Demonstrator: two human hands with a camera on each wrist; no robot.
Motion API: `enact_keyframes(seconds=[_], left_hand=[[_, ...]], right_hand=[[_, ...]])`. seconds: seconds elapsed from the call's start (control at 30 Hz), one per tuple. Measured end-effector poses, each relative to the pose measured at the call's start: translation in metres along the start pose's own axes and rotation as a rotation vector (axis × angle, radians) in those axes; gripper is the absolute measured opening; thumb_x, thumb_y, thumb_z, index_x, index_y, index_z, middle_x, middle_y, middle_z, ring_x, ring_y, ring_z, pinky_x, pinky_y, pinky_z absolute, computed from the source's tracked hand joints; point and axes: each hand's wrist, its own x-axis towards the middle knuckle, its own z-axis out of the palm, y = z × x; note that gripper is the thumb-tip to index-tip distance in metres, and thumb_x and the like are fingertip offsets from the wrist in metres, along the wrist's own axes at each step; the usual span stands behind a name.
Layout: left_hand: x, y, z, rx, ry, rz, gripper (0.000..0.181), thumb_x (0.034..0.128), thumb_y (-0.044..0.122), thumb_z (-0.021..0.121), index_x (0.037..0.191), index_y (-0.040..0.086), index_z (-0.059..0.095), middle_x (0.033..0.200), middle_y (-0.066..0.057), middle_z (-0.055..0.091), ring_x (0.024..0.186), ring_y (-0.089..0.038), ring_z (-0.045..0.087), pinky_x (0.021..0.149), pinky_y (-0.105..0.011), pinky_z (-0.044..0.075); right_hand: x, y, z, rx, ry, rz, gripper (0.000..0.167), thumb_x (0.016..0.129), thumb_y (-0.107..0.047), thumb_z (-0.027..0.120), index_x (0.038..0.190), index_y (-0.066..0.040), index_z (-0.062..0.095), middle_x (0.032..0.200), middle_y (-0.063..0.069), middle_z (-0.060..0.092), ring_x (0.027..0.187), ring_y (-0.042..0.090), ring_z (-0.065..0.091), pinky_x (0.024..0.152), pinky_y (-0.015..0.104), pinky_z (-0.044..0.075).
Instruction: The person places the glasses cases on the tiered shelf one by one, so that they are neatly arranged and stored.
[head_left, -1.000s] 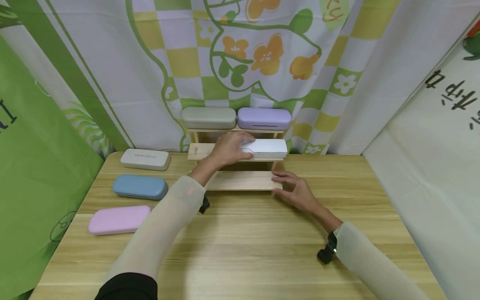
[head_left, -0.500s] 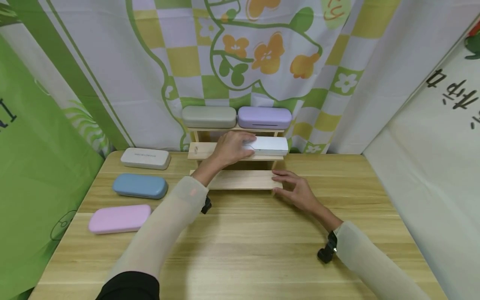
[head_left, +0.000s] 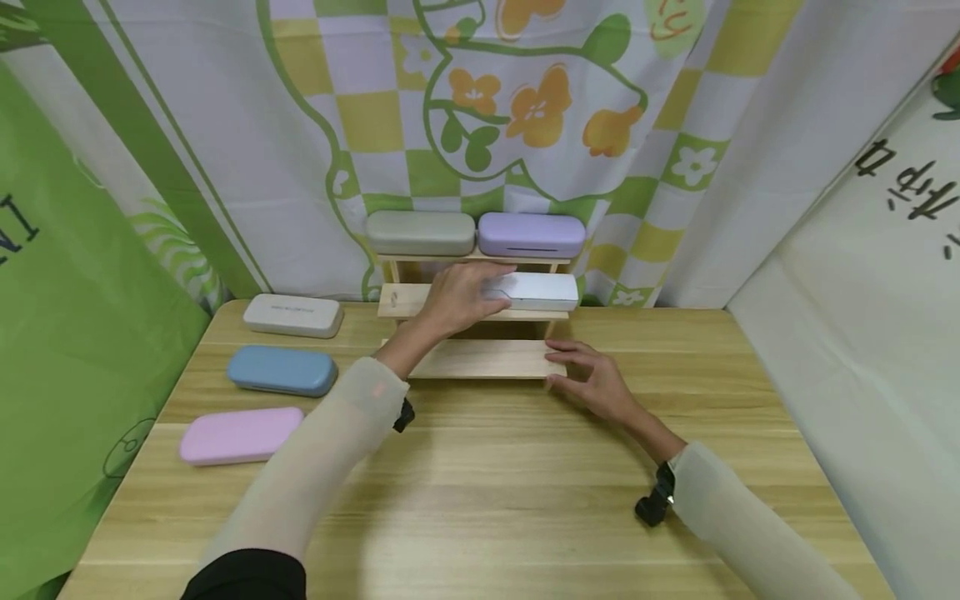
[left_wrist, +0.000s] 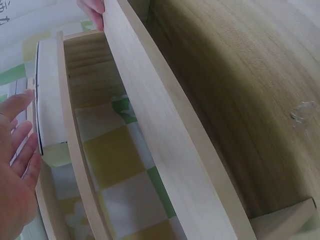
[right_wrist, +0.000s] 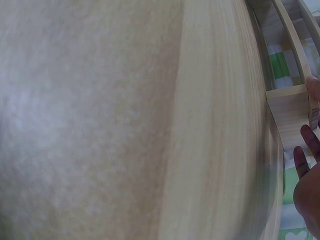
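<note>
A white glasses case (head_left: 543,289) lies on the middle tier of a three-tier wooden stand (head_left: 487,360). My left hand (head_left: 459,298) is over the case's left end, thumb at the front and fingers toward the back. The left wrist view shows these fingers (left_wrist: 24,145) fairly straight beside the white case (left_wrist: 51,95). My right hand (head_left: 596,385) holds the right end of the lowest tier, thumb in front and forefinger behind. In the right wrist view, two other fingers (right_wrist: 301,161) stick out loosely. A grey-green case (head_left: 422,233) and a purple case (head_left: 532,234) sit on the top tier.
Left of the stand, a light grey case (head_left: 292,316), a blue case (head_left: 282,370) and a pink case (head_left: 240,436) lie in a column on the wooden table (head_left: 510,500). The left sleeve overlaps the pink case's end. A patterned curtain (head_left: 525,108) hangs behind the stand.
The white case has shifted very slightly toward the back of its tier, my left hand staying at its end. My right hand has stayed at the lowest tier.
</note>
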Motion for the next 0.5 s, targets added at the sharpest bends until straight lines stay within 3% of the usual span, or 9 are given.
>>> enact_keyframes(seconds=[0.2,0.37,0.43,0.5], left_hand=[[-0.008,0.001,-0.009,-0.054,-0.001,-0.004,0.052,0.0886,0.028,0.089,0.136,0.014,0.074,0.133,-0.005,0.074,0.113,-0.025,0.072,0.091,-0.040,0.059],[-0.018,0.002,-0.022,-0.072,-0.003,-0.002,0.053,0.0878,0.031,0.089,0.136,0.014,0.074,0.135,-0.006,0.073,0.078,-0.022,0.066,0.075,-0.039,0.056],[-0.023,0.003,-0.026,-0.076,-0.005,-0.007,0.054,0.0866,0.032,0.090,0.135,0.014,0.074,0.134,-0.006,0.073,0.081,-0.023,0.069,0.078,-0.040,0.058],[-0.028,0.004,-0.031,-0.088,-0.007,-0.014,0.055,0.0855,0.034,0.091,0.134,0.014,0.075,0.134,-0.007,0.074,0.098,-0.025,0.074,0.087,-0.041,0.059]], right_hand=[[0.000,-0.001,0.000,-0.007,0.000,0.005,0.038,0.087,0.006,0.083,0.123,0.003,0.075,0.142,0.020,0.066,0.136,0.042,0.057,0.117,0.015,0.033],[-0.001,-0.001,-0.001,-0.005,-0.001,0.010,0.038,0.088,0.004,0.083,0.124,0.002,0.076,0.142,0.018,0.066,0.137,0.042,0.056,0.117,0.016,0.034],[-0.001,-0.001,-0.001,-0.004,-0.004,0.013,0.038,0.088,0.004,0.083,0.125,0.001,0.076,0.143,0.018,0.066,0.137,0.041,0.056,0.117,0.016,0.034],[-0.001,-0.002,-0.001,-0.006,-0.006,0.014,0.038,0.088,0.004,0.083,0.125,0.002,0.075,0.143,0.018,0.066,0.137,0.042,0.056,0.117,0.016,0.034]])
